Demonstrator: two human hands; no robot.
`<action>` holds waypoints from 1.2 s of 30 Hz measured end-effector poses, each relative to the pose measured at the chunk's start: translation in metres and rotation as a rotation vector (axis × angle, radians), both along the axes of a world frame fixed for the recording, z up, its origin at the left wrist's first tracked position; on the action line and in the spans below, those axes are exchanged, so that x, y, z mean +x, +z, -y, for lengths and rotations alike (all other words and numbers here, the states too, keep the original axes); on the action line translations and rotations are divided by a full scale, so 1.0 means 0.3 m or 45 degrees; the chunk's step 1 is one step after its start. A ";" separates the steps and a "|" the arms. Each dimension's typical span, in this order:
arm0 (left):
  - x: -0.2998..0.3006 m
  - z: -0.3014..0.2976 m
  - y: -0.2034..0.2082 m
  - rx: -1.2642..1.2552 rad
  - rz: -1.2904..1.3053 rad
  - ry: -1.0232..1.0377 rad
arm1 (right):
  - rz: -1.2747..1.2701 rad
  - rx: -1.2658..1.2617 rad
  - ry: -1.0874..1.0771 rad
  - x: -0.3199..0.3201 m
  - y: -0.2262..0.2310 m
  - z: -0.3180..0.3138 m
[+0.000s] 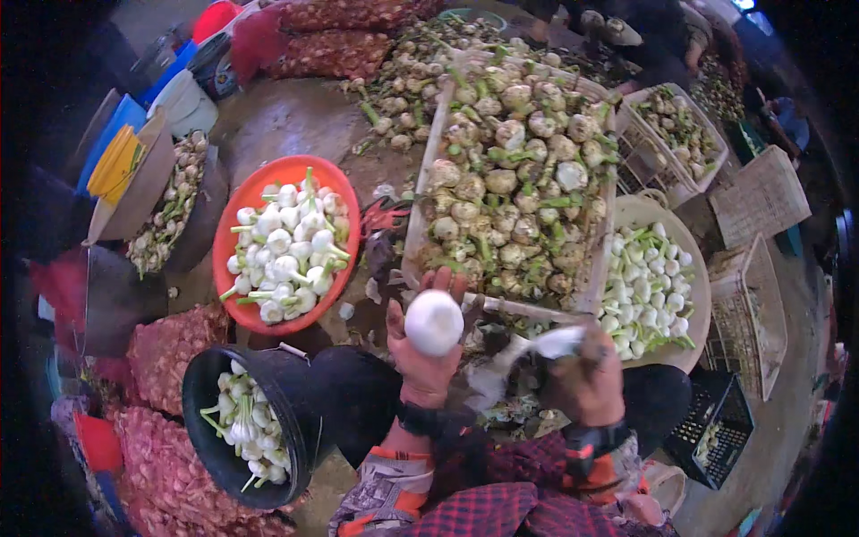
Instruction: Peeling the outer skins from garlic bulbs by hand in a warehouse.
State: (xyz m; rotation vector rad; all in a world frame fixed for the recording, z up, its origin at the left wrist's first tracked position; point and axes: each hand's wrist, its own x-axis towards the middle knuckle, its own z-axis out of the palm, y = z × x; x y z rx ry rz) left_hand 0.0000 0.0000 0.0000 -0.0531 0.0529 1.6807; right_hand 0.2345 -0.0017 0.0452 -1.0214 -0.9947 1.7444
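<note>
A clean white garlic bulb (pixel 434 322) rests in my left hand (pixel 420 369), its fingers curled up around it over my lap. My right hand (pixel 589 376) is closed and smeared by motion. A pale, curved thing (pixel 550 344) sticks out from it to the left; blur hides whether it is a blade or garlic skin. Between my hands a whitish shred, seemingly skin (pixel 488 380), shows blurred above loose peelings. Just beyond my hands stands a wooden-edged crate (pixel 418 219) heaped with dirty, untrimmed garlic bulbs (pixel 510 183).
Cleaned garlic fills a red basin (pixel 225 282) on the left, a black bucket (pixel 300 412) by my left knee and a beige basin (pixel 698 309) on the right. Red mesh sacks (pixel 161 465) lie lower left. Plastic crates (pixel 747 313) stand far right; another person (pixel 662 40) sits at the back.
</note>
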 end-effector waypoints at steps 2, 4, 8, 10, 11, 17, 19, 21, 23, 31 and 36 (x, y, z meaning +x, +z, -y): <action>-0.015 -0.021 0.023 -0.043 0.146 0.024 | 0.004 -0.150 0.018 0.050 -0.038 0.018; -0.047 -0.031 0.040 -0.132 0.077 0.009 | 0.287 -0.200 0.233 0.018 -0.125 0.042; -0.034 -0.007 0.025 -0.260 0.179 0.003 | 1.838 0.317 1.213 -0.087 -0.311 0.125; -0.073 0.002 0.055 -0.386 0.070 0.073 | 1.597 0.322 0.962 -0.085 -0.208 0.067; -0.103 -0.009 0.081 -0.419 -0.034 0.172 | 1.486 0.396 0.903 -0.066 -0.164 0.018; -0.347 -0.039 0.316 -0.333 -0.204 0.651 | 1.848 0.635 0.150 0.073 -0.257 -0.426; -0.327 -0.047 0.377 -0.285 -0.271 0.636 | 2.030 0.550 0.225 0.078 -0.308 -0.538; -0.302 0.008 0.353 -0.113 -0.387 0.499 | 2.185 0.513 0.413 0.009 -0.362 -0.602; -0.174 -0.017 0.225 -0.110 -0.350 0.120 | 2.441 0.559 0.533 0.050 -0.440 -0.654; 0.047 0.037 -0.002 -0.675 -0.653 -0.335 | 2.408 0.391 0.532 -0.002 -0.419 -0.667; 0.057 0.014 0.041 -0.717 -0.724 -0.443 | 2.185 0.101 0.740 -0.004 -0.432 -0.709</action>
